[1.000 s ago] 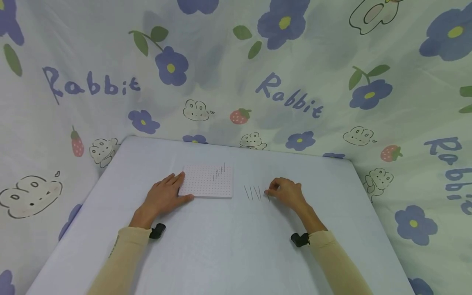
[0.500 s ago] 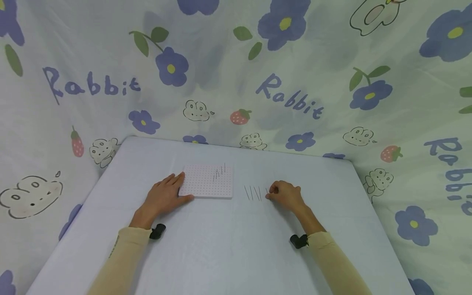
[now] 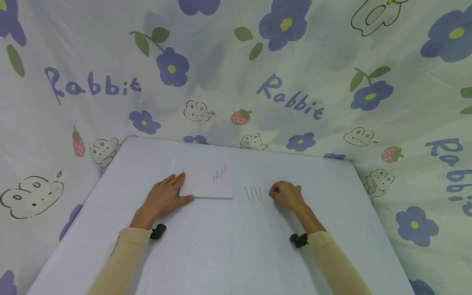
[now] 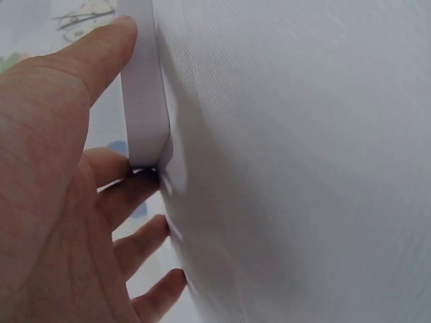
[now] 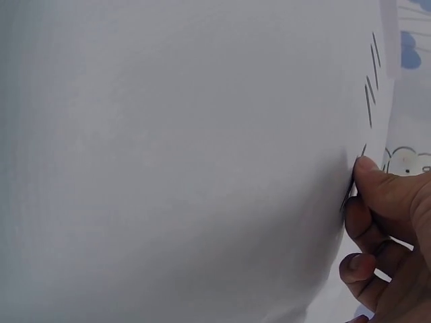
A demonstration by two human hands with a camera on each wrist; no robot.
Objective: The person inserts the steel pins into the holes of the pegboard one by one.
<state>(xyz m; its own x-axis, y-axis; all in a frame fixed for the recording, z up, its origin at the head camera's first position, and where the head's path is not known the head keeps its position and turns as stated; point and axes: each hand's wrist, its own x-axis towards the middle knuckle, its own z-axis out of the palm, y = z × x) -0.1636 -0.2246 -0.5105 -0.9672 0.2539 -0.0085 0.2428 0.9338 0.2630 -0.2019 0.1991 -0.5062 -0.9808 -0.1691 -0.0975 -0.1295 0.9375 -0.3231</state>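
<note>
In the head view, a white pegboard [image 3: 197, 186] with rows of small holes lies left of centre, several thin dark needles [image 3: 225, 169] standing in its far right part. My left hand [image 3: 164, 196] rests against its left side, fingers spread along that edge and thumb at the near edge. The left wrist view shows the thumb [image 4: 111, 50] on the board's side. To the right, my right hand [image 3: 289, 194] pinches a thin needle [image 5: 364, 149] between thumb and forefinger, close over the table. Most of that needle is covered by the fingers in the head view.
Several loose needles [image 3: 252, 194] lie in a slanted row between the board and my right hand. White cloth covers the table [image 3: 221, 254]. A patterned curtain [image 3: 221, 61] with flowers and rabbits hangs around its back and sides.
My right hand has drawn slightly right and its fingers have closed in on the rightmost needle, which has left its place beside the row. My left hand and the board stay put.
</note>
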